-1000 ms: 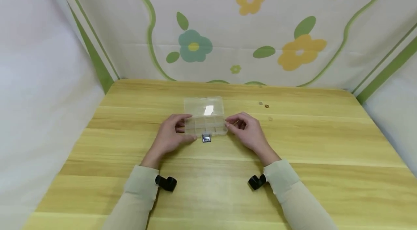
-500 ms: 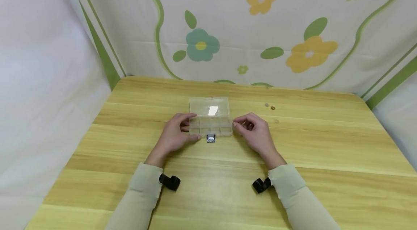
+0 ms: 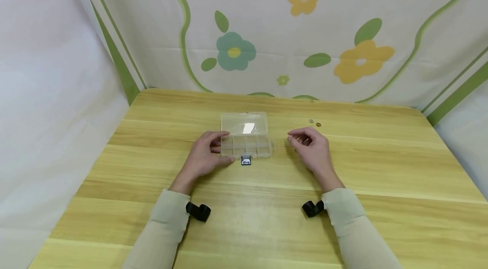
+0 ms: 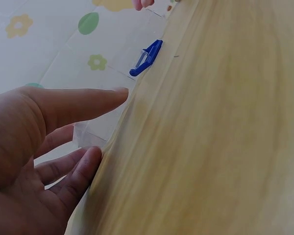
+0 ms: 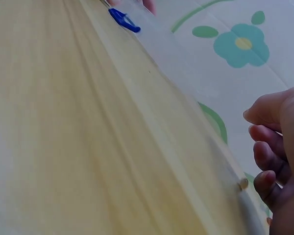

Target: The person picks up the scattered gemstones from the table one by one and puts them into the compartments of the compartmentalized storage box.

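A clear plastic compartment box (image 3: 245, 146) lies on the table with its lid (image 3: 238, 123) raised at the back. My left hand (image 3: 206, 154) holds its left end, the thumb along the front edge and the other fingers at the side. The blue latch (image 4: 147, 58) hangs at the box's front. My right hand (image 3: 312, 148) is off to the right of the box, above the table, fingers loosely curled. No held thing shows at its fingertips in the right wrist view. Beyond it lie a tiny grey disc (image 3: 311, 121) and a brown one (image 3: 318, 124).
The wooden table (image 3: 251, 226) reaches back to a white curtain (image 3: 267, 27) printed with flowers. Further white cloth (image 3: 49, 112) hangs at the left side. A black wrist camera (image 3: 200, 212) sticks out from each sleeve.
My right hand has moved from the box's right end further to the right, towards the small discs. My left hand keeps its hold on the box. The head view has shifted slightly.
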{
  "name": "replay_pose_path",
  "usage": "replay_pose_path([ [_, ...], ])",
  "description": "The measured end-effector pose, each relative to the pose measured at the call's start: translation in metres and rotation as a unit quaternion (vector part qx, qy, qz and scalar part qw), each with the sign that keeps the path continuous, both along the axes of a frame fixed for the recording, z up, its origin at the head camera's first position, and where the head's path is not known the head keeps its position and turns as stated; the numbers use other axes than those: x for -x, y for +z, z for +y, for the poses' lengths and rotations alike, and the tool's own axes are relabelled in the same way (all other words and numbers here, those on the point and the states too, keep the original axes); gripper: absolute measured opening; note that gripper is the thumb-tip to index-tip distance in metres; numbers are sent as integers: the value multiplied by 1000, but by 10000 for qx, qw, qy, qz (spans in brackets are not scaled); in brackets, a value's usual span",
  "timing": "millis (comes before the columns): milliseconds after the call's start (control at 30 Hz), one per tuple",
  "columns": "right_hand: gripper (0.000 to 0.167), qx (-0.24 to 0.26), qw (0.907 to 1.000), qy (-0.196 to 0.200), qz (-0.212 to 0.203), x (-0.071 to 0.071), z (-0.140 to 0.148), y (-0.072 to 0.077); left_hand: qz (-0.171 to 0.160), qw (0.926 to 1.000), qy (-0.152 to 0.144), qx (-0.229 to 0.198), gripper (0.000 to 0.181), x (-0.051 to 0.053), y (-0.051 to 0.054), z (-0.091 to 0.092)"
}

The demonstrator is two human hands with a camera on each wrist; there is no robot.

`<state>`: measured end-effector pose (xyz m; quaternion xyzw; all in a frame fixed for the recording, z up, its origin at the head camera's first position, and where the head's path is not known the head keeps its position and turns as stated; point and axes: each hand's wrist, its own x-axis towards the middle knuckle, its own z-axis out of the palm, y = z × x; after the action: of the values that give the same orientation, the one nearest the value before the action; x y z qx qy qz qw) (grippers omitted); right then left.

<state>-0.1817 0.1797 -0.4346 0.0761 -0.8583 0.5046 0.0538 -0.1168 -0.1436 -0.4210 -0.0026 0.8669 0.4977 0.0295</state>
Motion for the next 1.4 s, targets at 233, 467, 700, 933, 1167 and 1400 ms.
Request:
replay_pose_path([
  [233,13,-304,9992,-194,-180,4,26,-2,-36,10000,-5,15,76,0,0,1],
  [467,20,-610,9973,15,-417,6,42,-4,-26,10000,-13,-9,75,1,-2,2],
  [700,25,-925,9940,353,-471,7,45,-6,-82,10000,12,-24,75,0,-2,2],
  [933,15,-1126,9922,431,-310,8,48,-7,-32,10000,-54,-8,76,3,1,3],
  [1167,13,-1185,9913,513,-257,10,45,-8,-97,9999,-4,-34,75,1,0,0],
  [1400,16,-1014,9931,517,-298,10,45,-8,-72,10000,49,-5,75,0,-1,0],
])
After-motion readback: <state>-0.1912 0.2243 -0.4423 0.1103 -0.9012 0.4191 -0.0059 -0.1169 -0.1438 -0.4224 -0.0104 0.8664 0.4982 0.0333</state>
